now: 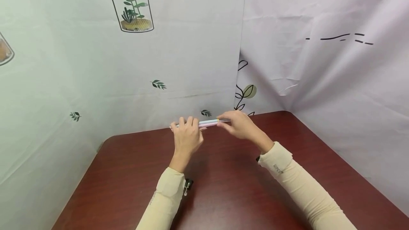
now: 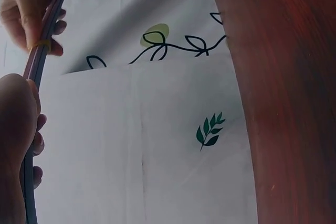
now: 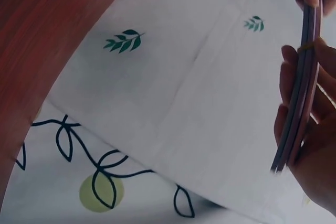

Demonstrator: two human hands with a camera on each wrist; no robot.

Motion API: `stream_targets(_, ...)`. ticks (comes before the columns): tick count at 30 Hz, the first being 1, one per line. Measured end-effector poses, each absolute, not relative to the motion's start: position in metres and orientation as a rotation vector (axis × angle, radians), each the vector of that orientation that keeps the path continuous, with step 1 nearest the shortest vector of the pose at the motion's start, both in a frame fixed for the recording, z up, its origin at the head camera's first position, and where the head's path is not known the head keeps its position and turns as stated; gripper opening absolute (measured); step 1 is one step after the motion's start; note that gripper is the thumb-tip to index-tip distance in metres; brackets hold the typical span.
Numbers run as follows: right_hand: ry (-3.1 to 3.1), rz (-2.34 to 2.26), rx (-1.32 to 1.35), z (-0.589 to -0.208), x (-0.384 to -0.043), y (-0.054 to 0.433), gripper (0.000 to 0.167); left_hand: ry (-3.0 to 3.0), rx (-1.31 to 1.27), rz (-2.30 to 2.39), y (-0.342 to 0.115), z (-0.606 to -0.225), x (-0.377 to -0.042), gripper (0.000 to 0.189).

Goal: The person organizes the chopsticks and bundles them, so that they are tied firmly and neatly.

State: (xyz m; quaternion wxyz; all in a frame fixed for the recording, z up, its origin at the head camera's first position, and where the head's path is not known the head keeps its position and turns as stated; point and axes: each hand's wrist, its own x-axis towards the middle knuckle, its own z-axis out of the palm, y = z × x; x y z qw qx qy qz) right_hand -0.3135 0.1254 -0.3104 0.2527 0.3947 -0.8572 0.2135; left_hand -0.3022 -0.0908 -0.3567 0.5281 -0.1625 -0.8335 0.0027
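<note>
A bundle of long thin sticks (image 1: 208, 123), pale blue and pink, is held up above the far part of the table. A yellow rubber band (image 3: 305, 47) circles it near the right hand. My left hand (image 1: 187, 136) grips the bundle toward its left end, fingers curled over it. Near the other end, my right hand (image 1: 238, 125) pinches it between thumb and fingers, close by the band. In the right wrist view the loose stick tips poke out past the right hand. Part of the bundle is hidden behind the left fingers.
The dark red-brown table (image 1: 223, 187) lies beneath both forearms. White cloth (image 1: 191, 63) printed with plants and leaves hangs behind the table's far edge and along its sides. Each sleeve has a small dark device (image 1: 188, 184) at the wrist.
</note>
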Motion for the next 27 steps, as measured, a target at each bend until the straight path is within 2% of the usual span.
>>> stream_targets(9, -2.314, 0.556, 1.061, -0.308, -0.313, 0.122, 0.03, -2.005, -0.395, 0.006, -0.086, -0.356, -0.303, 0.017)
stream_targets(13, -2.318, 0.605, 1.02, -0.308, -0.315, 0.128, 0.023, -2.0, -0.385, -0.007, -0.093, -0.355, -0.304, 0.017)
stream_targets(19, -2.181, 0.487, 1.141, -0.312, -0.319, 0.12, 0.018, -2.003, -0.392, -0.007, -0.092, -0.355, -0.302, 0.019)
stream_targets(27, -2.218, 0.406, 1.154, -0.311, -0.316, 0.111, 0.026, -1.999, -0.426, 0.002, -0.084, -0.353, -0.301, 0.012)
